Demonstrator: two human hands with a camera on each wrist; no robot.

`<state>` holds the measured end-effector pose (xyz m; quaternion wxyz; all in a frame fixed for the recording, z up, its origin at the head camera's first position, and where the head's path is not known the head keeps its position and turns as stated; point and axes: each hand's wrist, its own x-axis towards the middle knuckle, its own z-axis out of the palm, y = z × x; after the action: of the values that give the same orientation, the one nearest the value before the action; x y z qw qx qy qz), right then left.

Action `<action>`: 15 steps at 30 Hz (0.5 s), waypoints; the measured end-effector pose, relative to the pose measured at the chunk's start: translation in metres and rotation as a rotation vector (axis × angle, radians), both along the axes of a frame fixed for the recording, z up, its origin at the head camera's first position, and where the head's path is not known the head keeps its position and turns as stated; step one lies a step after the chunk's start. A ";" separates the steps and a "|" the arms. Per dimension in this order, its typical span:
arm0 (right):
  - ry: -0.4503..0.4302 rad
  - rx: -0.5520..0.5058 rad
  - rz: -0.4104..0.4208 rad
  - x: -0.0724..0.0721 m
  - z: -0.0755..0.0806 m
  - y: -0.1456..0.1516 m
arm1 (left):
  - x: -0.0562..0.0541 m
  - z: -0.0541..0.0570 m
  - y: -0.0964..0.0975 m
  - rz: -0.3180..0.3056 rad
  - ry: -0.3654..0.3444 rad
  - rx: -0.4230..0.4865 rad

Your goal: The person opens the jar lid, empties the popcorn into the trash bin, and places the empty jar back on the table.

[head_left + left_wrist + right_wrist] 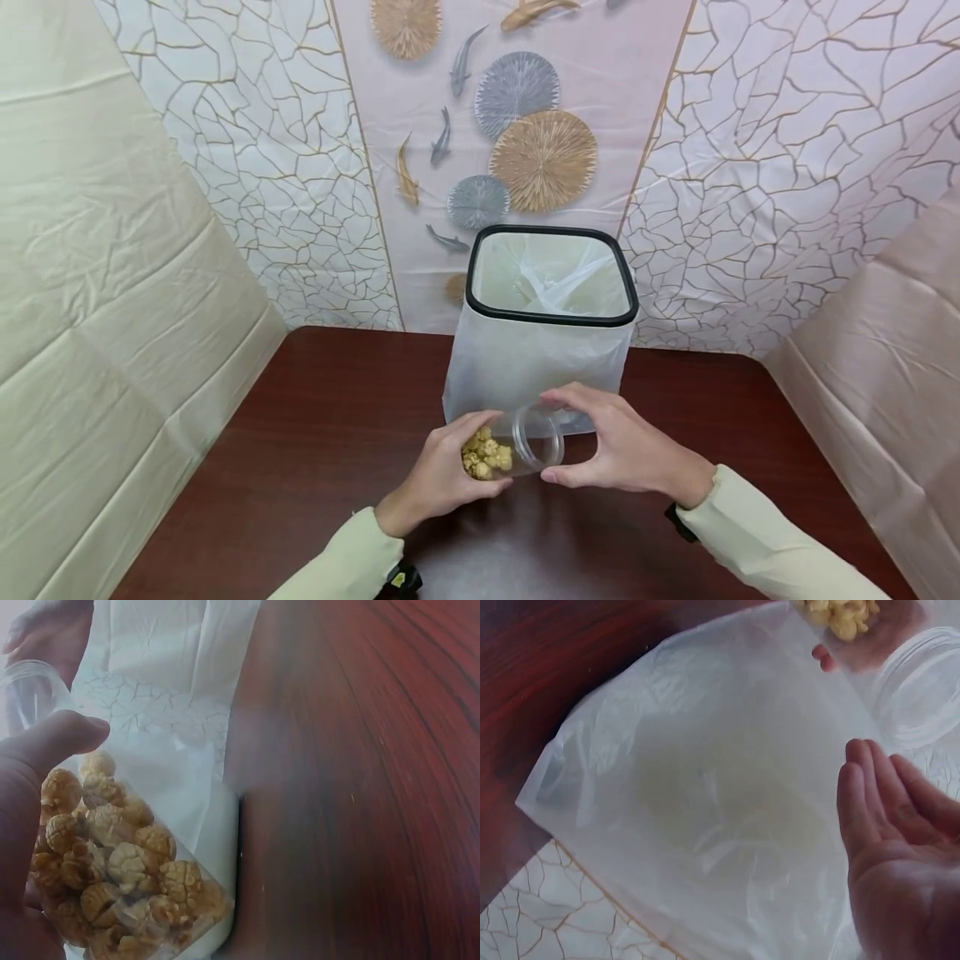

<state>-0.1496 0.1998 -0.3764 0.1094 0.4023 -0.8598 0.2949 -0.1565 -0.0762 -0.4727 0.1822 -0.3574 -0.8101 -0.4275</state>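
Observation:
My left hand (442,467) grips a clear plastic jar (510,425) by its base end, the thumb on one side and fingers on the other. The jar lies tipped on its side, its mouth to the right. Golden, round popcorn (135,862) is gathered at the base end. Beside the mouth, my right hand (622,437) is spread in a wide C, thumb and forefinger apart. In the right wrist view its fingers (866,802) are extended, holding nothing, next to the jar's clear rim (922,690).
Behind the hands stands a bin with a black rim (551,318), lined with a whitish plastic bag (525,358). It stands on a dark red-brown table (330,433). Patterned cloth (300,150) hangs at the back, with beige cloth (97,292) along both sides.

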 end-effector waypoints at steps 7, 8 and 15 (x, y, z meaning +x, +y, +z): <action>-0.054 -0.015 -0.081 0.000 -0.011 -0.014 | 0.002 -0.002 -0.015 0.110 0.083 -0.099; -0.064 -0.018 -0.092 0.000 -0.013 -0.016 | 0.003 -0.002 -0.017 0.125 0.099 -0.114; -0.128 -0.024 -0.170 0.002 -0.023 -0.027 | 0.003 -0.005 -0.024 0.211 0.192 -0.207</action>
<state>-0.1472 0.1727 -0.3995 0.0836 0.3068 -0.8925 0.3198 -0.1533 -0.1005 -0.4774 0.2650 -0.3265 -0.8616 -0.2842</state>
